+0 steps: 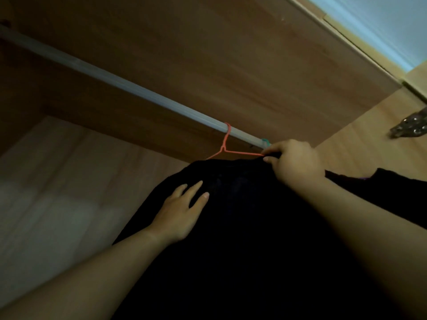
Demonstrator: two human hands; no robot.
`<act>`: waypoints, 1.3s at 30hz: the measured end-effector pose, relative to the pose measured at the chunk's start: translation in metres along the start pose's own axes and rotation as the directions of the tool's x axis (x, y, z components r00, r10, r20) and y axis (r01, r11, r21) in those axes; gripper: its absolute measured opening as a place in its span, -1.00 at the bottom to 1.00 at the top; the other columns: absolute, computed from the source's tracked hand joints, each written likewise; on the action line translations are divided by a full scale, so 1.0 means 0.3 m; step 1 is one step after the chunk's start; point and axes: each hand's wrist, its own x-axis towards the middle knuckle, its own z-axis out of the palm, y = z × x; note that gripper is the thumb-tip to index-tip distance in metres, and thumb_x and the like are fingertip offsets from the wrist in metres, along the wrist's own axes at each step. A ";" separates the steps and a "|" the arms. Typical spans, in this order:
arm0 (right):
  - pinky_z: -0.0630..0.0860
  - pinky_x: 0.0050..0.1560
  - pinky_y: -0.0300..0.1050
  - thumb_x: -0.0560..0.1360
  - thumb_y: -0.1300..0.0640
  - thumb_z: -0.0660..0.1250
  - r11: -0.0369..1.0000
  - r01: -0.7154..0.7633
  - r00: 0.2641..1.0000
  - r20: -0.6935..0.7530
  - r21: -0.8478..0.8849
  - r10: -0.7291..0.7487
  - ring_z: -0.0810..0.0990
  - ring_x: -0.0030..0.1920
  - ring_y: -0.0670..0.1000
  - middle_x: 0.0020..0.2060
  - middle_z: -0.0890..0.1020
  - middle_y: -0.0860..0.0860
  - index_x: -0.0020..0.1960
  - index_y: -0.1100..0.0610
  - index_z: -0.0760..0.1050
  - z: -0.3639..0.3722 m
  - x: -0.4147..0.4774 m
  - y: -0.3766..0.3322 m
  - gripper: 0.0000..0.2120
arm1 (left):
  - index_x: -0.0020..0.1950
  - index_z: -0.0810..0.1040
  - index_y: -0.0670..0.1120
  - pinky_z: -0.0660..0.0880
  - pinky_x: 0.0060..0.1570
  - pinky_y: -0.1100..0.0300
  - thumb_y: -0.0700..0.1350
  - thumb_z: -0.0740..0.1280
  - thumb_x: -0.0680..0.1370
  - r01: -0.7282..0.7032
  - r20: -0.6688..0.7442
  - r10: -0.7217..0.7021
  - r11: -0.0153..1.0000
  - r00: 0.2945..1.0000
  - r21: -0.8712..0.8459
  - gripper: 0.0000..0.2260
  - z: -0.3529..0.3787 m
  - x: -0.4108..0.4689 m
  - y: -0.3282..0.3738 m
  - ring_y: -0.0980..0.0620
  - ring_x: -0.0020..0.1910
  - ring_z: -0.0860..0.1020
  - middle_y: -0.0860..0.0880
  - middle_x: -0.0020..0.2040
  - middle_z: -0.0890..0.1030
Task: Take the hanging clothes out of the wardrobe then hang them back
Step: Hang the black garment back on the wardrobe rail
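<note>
Hanging hook-up on rail [129, 88]: orange hanger [225, 140] | right hand [295, 162] pinches its arm | left hand [182, 213] flat on garment [254, 227]

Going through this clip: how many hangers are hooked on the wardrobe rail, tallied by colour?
Orange hanger: 1
Teal hanger: 1 (only its hook shows)
Total: 2 on the rail
</note>
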 end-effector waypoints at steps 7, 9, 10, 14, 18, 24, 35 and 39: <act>0.40 0.08 -0.01 0.54 -0.07 0.21 0.964 0.162 0.978 -0.093 -0.212 -0.185 0.42 0.22 0.15 0.25 0.41 0.08 0.29 0.00 0.46 -0.008 -0.177 -0.034 -0.65 | 0.49 0.15 0.21 0.02 0.46 0.07 0.20 0.05 0.58 -0.033 -0.136 0.038 0.999 0.990 0.039 -0.54 0.030 -0.125 0.006 0.01 0.51 0.03 0.04 0.54 0.10; 0.31 0.30 0.12 0.53 -0.10 0.18 0.946 0.240 0.959 -0.101 -0.216 -0.266 0.33 0.35 0.20 0.37 0.36 0.14 0.28 0.06 0.49 0.018 -0.265 -0.030 -0.60 | 0.49 0.14 0.21 0.02 0.45 0.08 0.19 0.06 0.58 -0.033 -0.140 0.041 0.998 0.989 0.057 -0.53 0.038 -0.183 0.014 0.03 0.51 0.01 0.05 0.54 0.07; 0.28 0.33 0.17 0.51 -0.11 0.16 0.943 0.265 0.954 -0.089 -0.201 -0.287 0.32 0.37 0.22 0.38 0.37 0.16 0.26 0.07 0.50 0.032 -0.315 -0.025 -0.57 | 0.49 0.13 0.22 0.02 0.45 0.09 0.19 0.07 0.58 -0.036 -0.136 0.045 0.997 0.990 0.073 -0.53 0.043 -0.215 0.018 0.04 0.51 0.01 0.06 0.54 0.06; 0.23 0.36 0.16 0.51 -0.14 0.16 0.935 0.288 0.957 0.076 -0.209 -0.278 0.32 0.40 0.16 0.39 0.39 0.09 0.30 0.01 0.47 0.097 -0.537 0.006 -0.56 | 0.49 0.08 0.27 0.05 0.45 0.12 0.22 0.10 0.55 -0.031 -0.073 0.041 0.992 0.997 0.126 -0.49 0.069 -0.376 0.020 0.07 0.51 0.01 0.11 0.55 0.02; 0.40 0.22 0.09 0.45 -0.18 0.12 0.946 0.251 0.968 0.086 -0.207 -0.238 0.52 0.24 0.13 0.23 0.56 0.09 0.21 0.03 0.55 0.116 -0.737 0.046 -0.52 | 0.49 0.04 0.29 0.13 0.45 0.08 0.32 0.05 0.47 -0.030 0.077 0.015 0.977 0.997 0.209 -0.42 0.104 -0.552 0.018 0.09 0.50 0.04 0.13 0.54 0.01; 0.27 0.30 0.07 0.49 -0.19 0.02 0.939 0.272 0.942 0.257 -0.208 -0.216 0.45 0.31 0.12 0.30 0.49 0.09 0.29 0.03 0.47 0.083 -1.059 0.081 -0.49 | 0.50 -0.04 0.28 0.07 0.46 0.10 0.28 0.09 0.51 0.019 0.281 -0.081 0.976 0.956 0.216 -0.41 0.174 -0.849 0.036 0.15 0.49 0.00 0.20 0.53 -0.04; 0.42 0.25 0.11 0.54 -0.18 -0.05 0.973 0.066 0.824 0.562 -0.219 0.071 0.44 0.32 0.13 0.32 0.47 0.09 0.35 0.05 0.41 -0.255 -1.738 0.034 -0.47 | 0.48 -0.09 0.31 0.07 0.45 -0.10 0.44 -0.24 0.33 -0.016 0.611 -0.113 0.979 0.784 0.202 -0.28 0.230 -1.465 0.076 0.17 0.50 -0.04 0.20 0.53 0.01; 0.45 0.24 0.14 0.55 -0.18 -0.03 0.956 -0.107 0.716 0.646 -0.274 0.265 0.41 0.35 0.13 0.35 0.43 0.08 0.39 0.03 0.36 -0.459 -2.035 0.004 -0.48 | 0.50 0.06 0.22 0.14 0.42 -0.15 0.41 -0.22 0.40 -0.005 0.658 -0.082 0.992 0.749 0.129 -0.30 0.286 -1.757 0.099 0.07 0.50 0.08 0.11 0.52 0.14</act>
